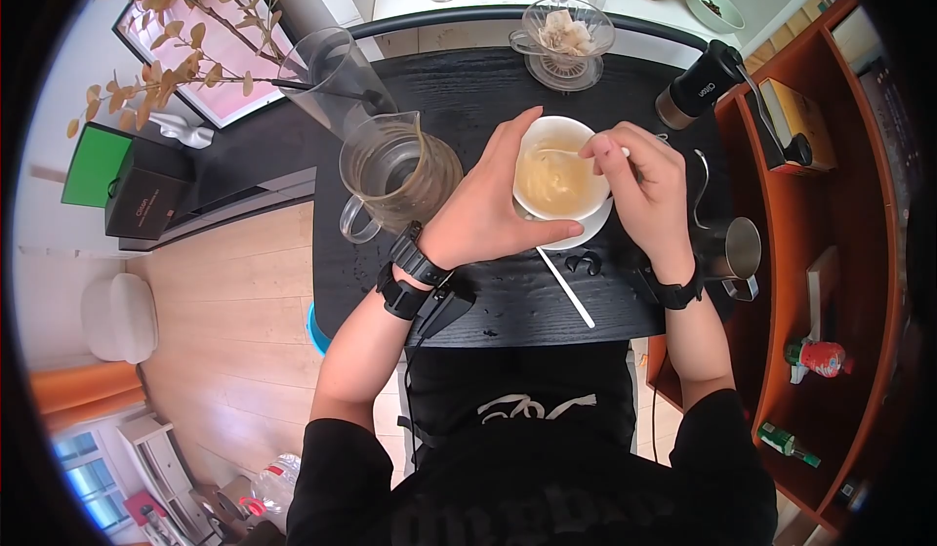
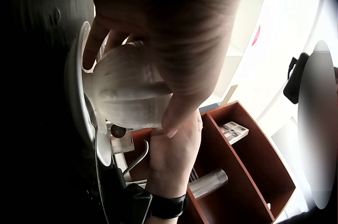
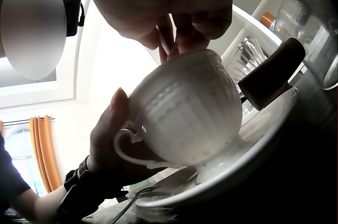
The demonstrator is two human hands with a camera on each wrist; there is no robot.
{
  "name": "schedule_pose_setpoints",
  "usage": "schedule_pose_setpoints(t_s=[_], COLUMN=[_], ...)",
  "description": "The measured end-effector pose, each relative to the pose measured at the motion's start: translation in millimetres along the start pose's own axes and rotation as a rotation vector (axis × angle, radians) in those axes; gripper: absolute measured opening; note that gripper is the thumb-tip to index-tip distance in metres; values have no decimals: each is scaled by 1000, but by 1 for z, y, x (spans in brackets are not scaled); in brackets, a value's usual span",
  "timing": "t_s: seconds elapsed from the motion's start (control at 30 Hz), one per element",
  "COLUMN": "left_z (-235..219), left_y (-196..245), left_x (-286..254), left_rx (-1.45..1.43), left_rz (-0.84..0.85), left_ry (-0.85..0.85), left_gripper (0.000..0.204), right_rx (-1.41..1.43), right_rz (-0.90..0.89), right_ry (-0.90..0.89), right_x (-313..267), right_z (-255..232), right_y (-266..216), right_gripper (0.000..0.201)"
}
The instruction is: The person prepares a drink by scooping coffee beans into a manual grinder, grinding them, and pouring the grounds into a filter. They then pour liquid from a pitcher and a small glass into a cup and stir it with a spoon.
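A white fluted cup [image 1: 561,170] with a pale yellow, frothy drink stands on a white saucer [image 1: 595,222]. My left hand [image 1: 488,200] curves round the cup's left side, fingers at the far side and thumb at the near side. Above the rim my right hand [image 1: 644,180] pinches a slim white-ended stick [image 3: 167,35] that reaches down toward the drink; its lower end is hidden. The cup's handle [image 3: 125,150] shows in the right wrist view. A spoon with a white handle [image 1: 568,290] rests on the saucer and juts out toward me.
A glass pitcher [image 1: 395,180] stands left of my left hand, a tall glass vase [image 1: 317,58] behind it. At the back is a glass dripper [image 1: 563,53] with a used filter. A black grinder [image 1: 698,87] and a metal jug [image 1: 734,248] are to the right. Small black piece [image 1: 586,263] near the saucer.
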State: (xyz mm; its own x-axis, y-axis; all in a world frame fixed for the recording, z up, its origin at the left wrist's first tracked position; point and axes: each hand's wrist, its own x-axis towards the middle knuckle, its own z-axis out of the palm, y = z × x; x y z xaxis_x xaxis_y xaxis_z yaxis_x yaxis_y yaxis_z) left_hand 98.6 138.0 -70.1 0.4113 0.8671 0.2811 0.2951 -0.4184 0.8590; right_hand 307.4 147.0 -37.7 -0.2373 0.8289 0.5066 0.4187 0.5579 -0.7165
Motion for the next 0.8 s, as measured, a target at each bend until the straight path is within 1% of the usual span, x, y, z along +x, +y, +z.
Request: schedule_pose_setpoints(t_s=[0.03,0.13,0.23,0.33,0.43,0.53,0.63,0.73,0.8], left_z=[0,0,0,0,0,0,0,0,0], left_y=[0,1,-1,-1,0,1,1,1,1], left_x=[0,0,0,0,0,0,0,0,1], left_rx=[9,-18,-13,0,0,-8,20,11,-3], left_rz=[3,-4,-8,9,13,3,19,18,8], left_ry=[1,-6,-2,3,2,7,10,9,5], left_gripper=[115,115,115,114,114,114,114,114,114], right_rx=[-11,31,56,32,20,42,46,20,40], right_rz=[4,48,8,27,49,20,70,94,41], right_ry=[27,-18,-47,71,25,-36,55,1,-30], right_x=[1,-2,-3,1,-1,-3,1,-2,-3], right_z=[0,-3,-1,2,-2,-1,2,-2,-1], right_y=[1,2,-2,-1,0,-1,-3,2,1], right_gripper=[24,23,24,24,30,25,25,24,23])
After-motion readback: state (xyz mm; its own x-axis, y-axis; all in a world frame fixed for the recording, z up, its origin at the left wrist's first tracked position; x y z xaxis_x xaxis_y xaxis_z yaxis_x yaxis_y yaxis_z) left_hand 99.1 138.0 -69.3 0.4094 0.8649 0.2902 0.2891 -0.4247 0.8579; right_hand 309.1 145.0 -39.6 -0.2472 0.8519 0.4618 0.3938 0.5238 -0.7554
